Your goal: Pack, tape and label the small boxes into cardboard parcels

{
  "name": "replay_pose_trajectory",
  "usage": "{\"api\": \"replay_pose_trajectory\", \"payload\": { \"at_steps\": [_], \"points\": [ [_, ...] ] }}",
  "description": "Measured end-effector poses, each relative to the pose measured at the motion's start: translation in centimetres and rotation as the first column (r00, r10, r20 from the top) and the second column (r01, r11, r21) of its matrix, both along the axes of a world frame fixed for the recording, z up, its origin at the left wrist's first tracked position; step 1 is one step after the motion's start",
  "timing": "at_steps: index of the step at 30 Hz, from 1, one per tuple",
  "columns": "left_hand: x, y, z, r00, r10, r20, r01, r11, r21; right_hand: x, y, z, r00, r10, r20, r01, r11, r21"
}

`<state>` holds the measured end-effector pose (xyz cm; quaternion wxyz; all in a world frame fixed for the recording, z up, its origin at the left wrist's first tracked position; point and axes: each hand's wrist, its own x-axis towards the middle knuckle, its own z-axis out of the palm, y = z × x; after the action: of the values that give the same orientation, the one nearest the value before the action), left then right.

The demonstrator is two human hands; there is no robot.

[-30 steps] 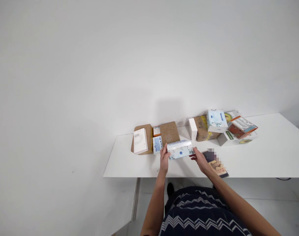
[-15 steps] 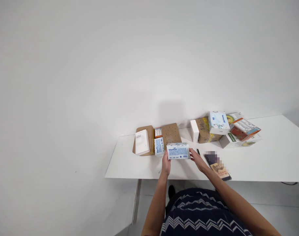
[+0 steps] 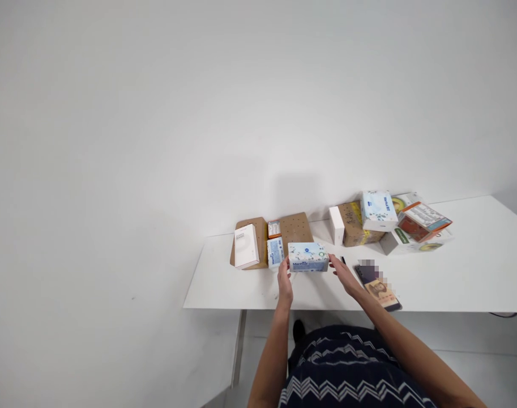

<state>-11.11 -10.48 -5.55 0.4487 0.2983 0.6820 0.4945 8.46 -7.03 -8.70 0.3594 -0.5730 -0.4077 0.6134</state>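
Note:
Both my hands hold a white and blue tissue pack [image 3: 308, 256] by its ends, just above the white table [image 3: 453, 277]. My left hand [image 3: 284, 279] grips its left end. My right hand [image 3: 342, 274] touches its right end with fingers stretched out. The pack shows a flowered top and a printed blue front. Right behind it stands a brown perforated cardboard box [image 3: 296, 228], with a smaller blue and white pack [image 3: 274, 252] upright to the left.
A white box [image 3: 245, 245] leans on brown cardboard at the left. A pile of boxes with another tissue pack [image 3: 377, 209] lies at the back right. A dark booklet [image 3: 377, 286] lies by my right wrist. The table's left edge is close to the boxes.
I have turned the tissue pack in my hands, from its flowered side to its printed side and on to an edge view, and moved it slightly away from me.

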Motion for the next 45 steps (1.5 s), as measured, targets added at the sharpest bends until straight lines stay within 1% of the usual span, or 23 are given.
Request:
{"api": "replay_pose_trajectory", "payload": {
  "at_steps": [3, 5, 7, 10, 12, 14, 16, 17, 20, 22, 24, 26, 29, 32, 34, 35, 36, 37, 38, 39, 40, 41, 45],
  "points": [
    [0.2, -0.1, 0.0, 1.0, -0.018, -0.015, 0.018, 1.0, 0.003, 0.0, -0.6, -0.3, 0.999, -0.028, -0.031, 0.026, 0.998, -0.059],
    [0.3, -0.2, 0.3, 0.999, -0.024, -0.041, 0.026, 0.999, 0.035, 0.0, -0.8, -0.4, 0.998, -0.035, -0.058, 0.031, 0.996, -0.079],
    [0.3, -0.2, 0.9, 0.994, -0.023, -0.11, 0.037, 0.991, 0.131, -0.2, -0.8, -0.2, 0.992, -0.02, -0.122, 0.011, 0.997, -0.075],
    [0.5, 0.0, 2.2, 0.96, -0.009, -0.28, 0.1, 0.944, 0.315, -1.1, -0.3, 0.1, 0.954, 0.031, -0.297, -0.055, 0.996, -0.072],
    [0.5, 0.2, 3.0, 0.918, -0.003, -0.397, 0.163, 0.914, 0.371, -2.1, 0.2, 0.2, 0.929, 0.028, -0.368, -0.071, 0.992, -0.103],
    [0.6, 0.4, 3.5, 0.864, -0.009, -0.504, 0.229, 0.898, 0.377, -3.1, 0.6, 0.0, 0.943, -0.013, -0.332, -0.043, 0.986, -0.159],
    [0.6, 0.6, 3.6, 0.8, -0.037, -0.599, 0.309, 0.881, 0.359, -3.8, 0.9, -0.2, 0.963, -0.061, -0.264, 0.005, 0.978, -0.208],
    [0.7, 0.7, 3.5, 0.766, -0.056, -0.641, 0.351, 0.871, 0.344, -4.1, 0.9, -0.3, 0.962, -0.082, -0.26, 0.023, 0.974, -0.223],
    [1.0, 0.8, 3.2, 0.68, -0.096, -0.727, 0.448, 0.839, 0.309, -4.3, 1.1, -0.3, 0.922, -0.157, -0.354, 0.066, 0.965, -0.255],
    [1.1, 1.0, 3.1, 0.647, -0.116, -0.753, 0.488, 0.822, 0.293, -4.3, 1.3, -0.3, 0.898, -0.197, -0.393, 0.086, 0.956, -0.281],
    [1.2, 1.3, 3.2, 0.63, -0.142, -0.764, 0.509, 0.818, 0.268, -4.2, 1.5, -0.2, 0.896, -0.21, -0.392, 0.09, 0.948, -0.304],
    [1.1, 1.7, 3.6, 0.645, -0.163, -0.746, 0.491, 0.837, 0.242, -4.1, 1.6, -0.3, 0.9, -0.203, -0.386, 0.077, 0.945, -0.318],
    [0.8, 2.2, 4.3, 0.728, -0.225, -0.647, 0.447, 0.872, 0.2, -4.2, 1.6, -0.6, 0.908, -0.173, -0.381, 0.044, 0.946, -0.322],
    [0.4, 2.6, 4.9, 0.786, -0.298, -0.542, 0.443, 0.883, 0.155, -4.3, 1.4, -0.9, 0.927, -0.117, -0.355, 0.006, 0.954, -0.299],
    [0.2, 2.7, 5.2, 0.805, -0.308, -0.507, 0.431, 0.891, 0.142, -4.3, 1.4, -1.0, 0.937, -0.084, -0.338, -0.016, 0.959, -0.282],
    [0.2, 2.8, 5.4, 0.813, -0.305, -0.495, 0.421, 0.896, 0.139, -4.2, 1.4, -1.1, 0.954, -0.047, -0.295, -0.033, 0.965, -0.26],
    [0.1, 2.9, 5.4, 0.821, -0.299, -0.487, 0.411, 0.901, 0.139, -3.9, 1.5, -1.2, 0.979, 0.011, -0.204, -0.059, 0.972, -0.227],
    [0.0, 3.0, 5.5, 0.828, -0.288, -0.482, 0.397, 0.907, 0.14, -3.6, 1.5, -1.3, 0.994, 0.078, -0.075, -0.091, 0.977, -0.191],
    [0.0, 3.1, 5.6, 0.834, -0.274, -0.479, 0.383, 0.913, 0.143, -3.0, 1.5, -1.6, 0.987, 0.142, 0.079, -0.128, 0.979, -0.159],
    [0.0, 3.2, 5.6, 0.839, -0.262, -0.477, 0.37, 0.917, 0.148, -2.4, 1.5, -1.9, 0.953, 0.191, 0.235, -0.162, 0.977, -0.137],
    [0.0, 3.3, 5.6, 0.845, -0.252, -0.472, 0.36, 0.92, 0.153, -1.6, 1.5, -2.3, 0.902, 0.22, 0.372, -0.186, 0.975, -0.125],
    [0.0, 3.4, 5.5, 0.852, -0.251, -0.46, 0.356, 0.921, 0.156, -0.7, 1.3, -2.7, 0.855, 0.228, 0.466, -0.191, 0.973, -0.126],
    [0.3, 3.5, 5.0, 0.883, -0.282, -0.374, 0.358, 0.921, 0.152, 2.5, 0.2, -4.4, 0.707, 0.226, 0.671, -0.158, 0.974, -0.162]
  ]
}}
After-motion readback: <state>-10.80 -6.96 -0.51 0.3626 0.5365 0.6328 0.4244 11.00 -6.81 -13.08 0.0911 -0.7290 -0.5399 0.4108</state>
